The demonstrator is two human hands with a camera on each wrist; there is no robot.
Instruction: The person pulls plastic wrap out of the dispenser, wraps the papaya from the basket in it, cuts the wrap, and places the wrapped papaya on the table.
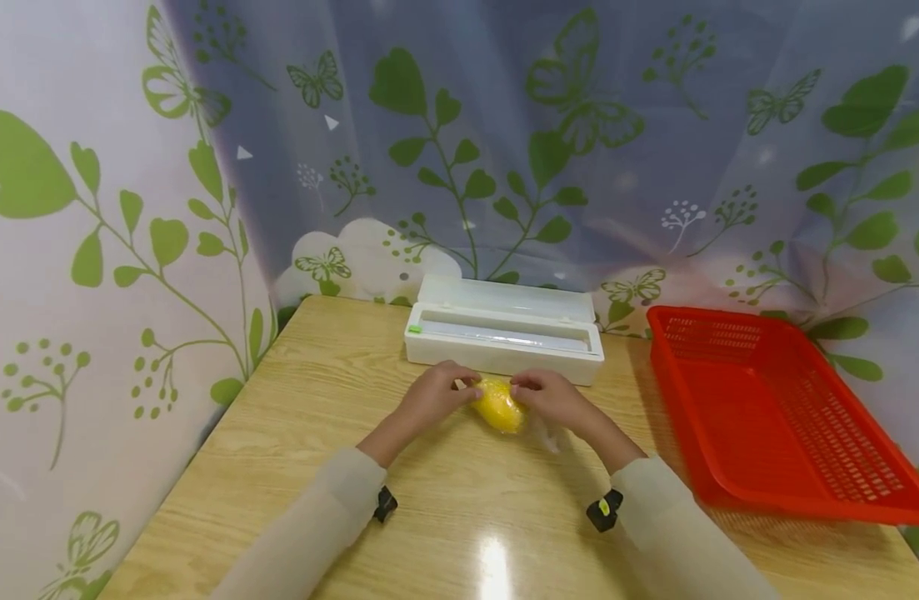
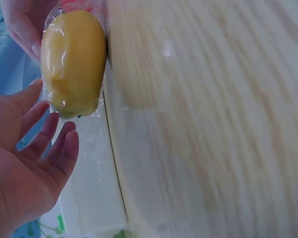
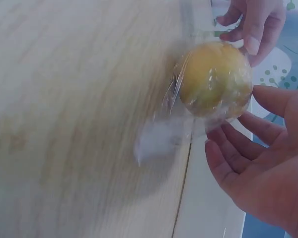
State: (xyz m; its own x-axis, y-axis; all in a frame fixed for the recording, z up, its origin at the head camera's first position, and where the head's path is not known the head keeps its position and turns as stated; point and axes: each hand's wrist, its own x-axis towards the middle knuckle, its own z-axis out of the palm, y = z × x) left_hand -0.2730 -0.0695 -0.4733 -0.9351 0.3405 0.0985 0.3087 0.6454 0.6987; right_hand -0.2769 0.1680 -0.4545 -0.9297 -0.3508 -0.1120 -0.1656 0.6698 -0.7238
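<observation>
Head view: oval yellow fruit wrapped in clear film (image 1: 498, 406) lies between my hands, long axis left-right. Left hand (image 1: 434, 395) spread, fingertips touching; right hand (image 1: 552, 397) likewise, equally near.

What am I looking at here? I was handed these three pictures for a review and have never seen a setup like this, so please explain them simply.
There is no machine here: a person works with two bare hands and wears three cameras. The wide picture comes from a camera on the head, looking down at a wooden table. The other two come from cameras on the left and right wrists, so each shows the work up close and tilted.

On the table lie a white cling-film dispenser box with its lid open and, on the right, a red plastic basket.

Between the hands is a yellow fruit wrapped in clear film, with a loose tail of film hanging off it. The left hand and the right hand touch its two ends with their fingertips. In the wrist views the fingers look fairly straight, so neither has a firm grip.
</observation>
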